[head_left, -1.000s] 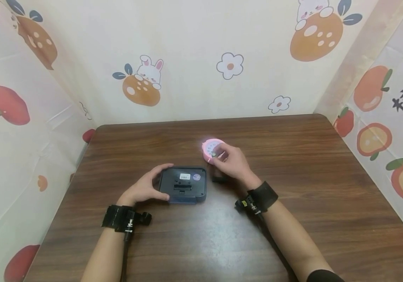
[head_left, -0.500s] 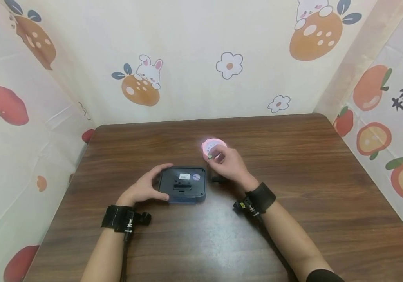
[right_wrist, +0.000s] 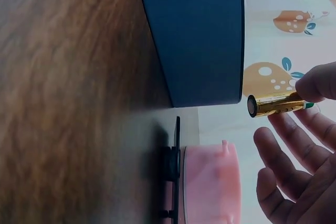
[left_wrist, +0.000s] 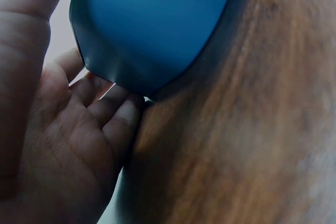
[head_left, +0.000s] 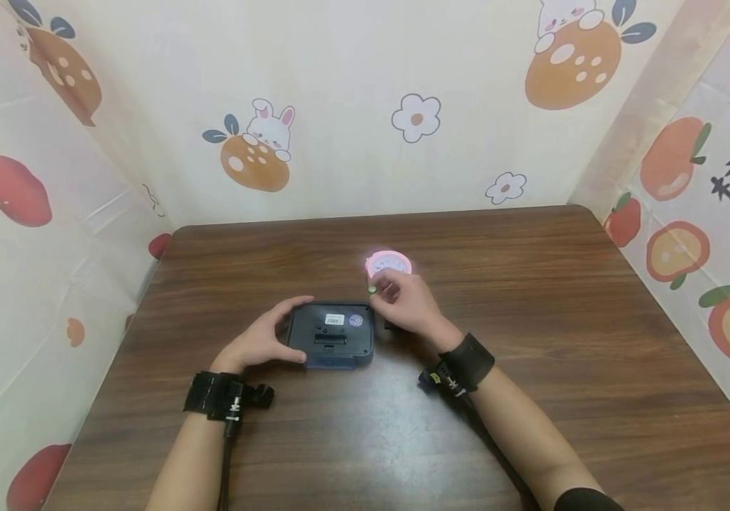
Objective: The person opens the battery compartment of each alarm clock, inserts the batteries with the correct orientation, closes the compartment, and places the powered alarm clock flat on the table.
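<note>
A dark blue box-shaped device (head_left: 355, 337) lies with its black back up, showing a label, a round sticker and a slot that looks like a battery compartment. My left hand (head_left: 256, 342) holds it at its left end, thumb near the front and fingers behind; its smooth blue side (left_wrist: 152, 19) fills the top of the left wrist view. Between thumb and fingertips my right hand (head_left: 408, 301) pinches a gold battery (right_wrist: 275, 103) with a green end, raised close to the device's right end. The slot's inside is too small to make out.
A pink round clock (head_left: 387, 262) stands just behind my right hand, partly covered by it. A small flat black piece (right_wrist: 177, 163) lies between that clock and the device. Cloth with fruit prints hangs behind the wooden table (head_left: 531, 298).
My right hand has moved left and toward me with the battery, away from the pink clock and closer to the device. The left hand and the device have stayed put.
</note>
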Motion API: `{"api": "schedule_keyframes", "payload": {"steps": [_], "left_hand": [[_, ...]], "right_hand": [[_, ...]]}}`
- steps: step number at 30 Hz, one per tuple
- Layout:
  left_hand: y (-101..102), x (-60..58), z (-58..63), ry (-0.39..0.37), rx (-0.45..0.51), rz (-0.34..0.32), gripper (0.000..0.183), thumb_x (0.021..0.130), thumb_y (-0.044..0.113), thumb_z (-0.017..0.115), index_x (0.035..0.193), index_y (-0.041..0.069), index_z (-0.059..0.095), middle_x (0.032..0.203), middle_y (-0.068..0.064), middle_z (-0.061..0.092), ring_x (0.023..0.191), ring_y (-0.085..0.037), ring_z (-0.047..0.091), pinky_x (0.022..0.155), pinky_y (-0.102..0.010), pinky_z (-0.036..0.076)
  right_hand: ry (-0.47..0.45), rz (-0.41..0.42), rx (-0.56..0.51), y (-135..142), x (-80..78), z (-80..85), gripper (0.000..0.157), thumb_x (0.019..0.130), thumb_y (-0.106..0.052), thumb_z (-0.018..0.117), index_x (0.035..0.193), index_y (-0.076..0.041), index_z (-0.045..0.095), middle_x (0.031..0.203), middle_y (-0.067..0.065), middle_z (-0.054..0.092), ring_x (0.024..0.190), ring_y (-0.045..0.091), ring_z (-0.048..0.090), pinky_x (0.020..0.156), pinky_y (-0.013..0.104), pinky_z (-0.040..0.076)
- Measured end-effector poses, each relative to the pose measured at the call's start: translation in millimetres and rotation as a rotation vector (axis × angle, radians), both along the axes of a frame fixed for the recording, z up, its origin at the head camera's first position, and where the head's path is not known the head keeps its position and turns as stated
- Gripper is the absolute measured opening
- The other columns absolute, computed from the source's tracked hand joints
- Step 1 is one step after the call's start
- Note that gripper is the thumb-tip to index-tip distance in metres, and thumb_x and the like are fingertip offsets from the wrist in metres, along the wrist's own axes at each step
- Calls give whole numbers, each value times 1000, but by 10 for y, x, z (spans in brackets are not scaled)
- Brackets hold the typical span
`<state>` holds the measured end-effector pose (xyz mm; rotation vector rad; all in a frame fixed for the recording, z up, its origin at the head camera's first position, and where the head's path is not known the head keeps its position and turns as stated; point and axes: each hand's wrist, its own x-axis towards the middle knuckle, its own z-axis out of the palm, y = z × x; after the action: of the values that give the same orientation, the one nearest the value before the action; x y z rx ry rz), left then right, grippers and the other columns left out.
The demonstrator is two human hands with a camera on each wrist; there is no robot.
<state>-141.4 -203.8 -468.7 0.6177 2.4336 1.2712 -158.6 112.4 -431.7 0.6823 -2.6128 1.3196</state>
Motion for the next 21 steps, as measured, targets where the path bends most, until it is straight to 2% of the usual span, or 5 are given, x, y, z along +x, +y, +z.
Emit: {"api": "schedule_keyframes", "payload": {"steps": [13,21], "left_hand": [[5,6,23,-1,5,-6,97,65,41,87,146,37,34,152,6,34,143,-28,28,114,-59,24],[4,5,29,-8,1,2,97,65,42,88,145,38,34,151,6,36,141,-28,31,112,-63,25]], "right_hand": [[35,53,-12,-92,37,-30,13,82,-14,70,94,-18,65,88,-5,68,81,9,61,75,28,55],[19,65,-8,-141,92,4,14,82,-14,69,95,-18,64,89,-7,67,82,7,61,76,26,54]]}}
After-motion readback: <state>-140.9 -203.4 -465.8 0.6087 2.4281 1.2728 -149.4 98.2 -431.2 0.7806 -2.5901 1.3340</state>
